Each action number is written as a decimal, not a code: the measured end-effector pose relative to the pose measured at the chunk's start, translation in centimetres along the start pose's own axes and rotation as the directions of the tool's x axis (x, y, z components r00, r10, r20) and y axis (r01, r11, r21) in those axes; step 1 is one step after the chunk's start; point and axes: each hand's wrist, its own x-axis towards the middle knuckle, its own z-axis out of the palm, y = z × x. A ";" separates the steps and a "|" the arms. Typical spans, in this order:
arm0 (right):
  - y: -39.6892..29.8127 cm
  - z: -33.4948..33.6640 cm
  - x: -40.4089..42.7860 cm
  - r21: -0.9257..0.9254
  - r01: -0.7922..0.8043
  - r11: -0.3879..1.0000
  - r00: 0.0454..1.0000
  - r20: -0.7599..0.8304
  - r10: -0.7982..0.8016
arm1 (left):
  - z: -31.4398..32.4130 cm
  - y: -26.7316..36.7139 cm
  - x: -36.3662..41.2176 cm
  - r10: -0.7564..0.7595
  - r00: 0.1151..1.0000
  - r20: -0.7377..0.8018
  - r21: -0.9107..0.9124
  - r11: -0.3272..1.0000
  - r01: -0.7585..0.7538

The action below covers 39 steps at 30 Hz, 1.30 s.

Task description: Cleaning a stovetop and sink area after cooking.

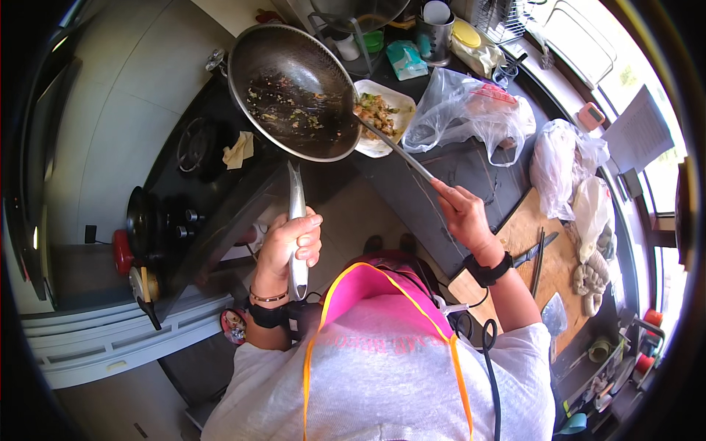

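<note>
My left hand (298,241) is wrapped around the metal handle (297,193) of a dark wok (292,88). The wok is raised and tilted, its rim overlapping the edge of a white dish (407,102) in my view. Bits of cooked food cling to the wok's inside. In the dish lies a heap of chopped cooked food (379,114) with green pieces. My right hand (460,212) grips a long metal utensil handle (402,154), index finger laid along it. That utensil's far end reaches the wok's rim by the dish, and its head is hidden.
Right of the dish lies a clear plastic bag (469,116) on the dark countertop (452,176). A wooden cutting board (551,292) bears a knife (535,249) and chopsticks (537,264). More plastic bags (568,160) line the window side. Leftward are a gas burner (190,149) and crumpled paper (238,150).
</note>
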 end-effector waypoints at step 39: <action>0.2 5.3 3.8 0.152 -0.017 0.988 0.999 -0.047 0.024 | 0.3 0.9 -1.2 -0.008 0.999 -0.040 0.040 0.999 0.010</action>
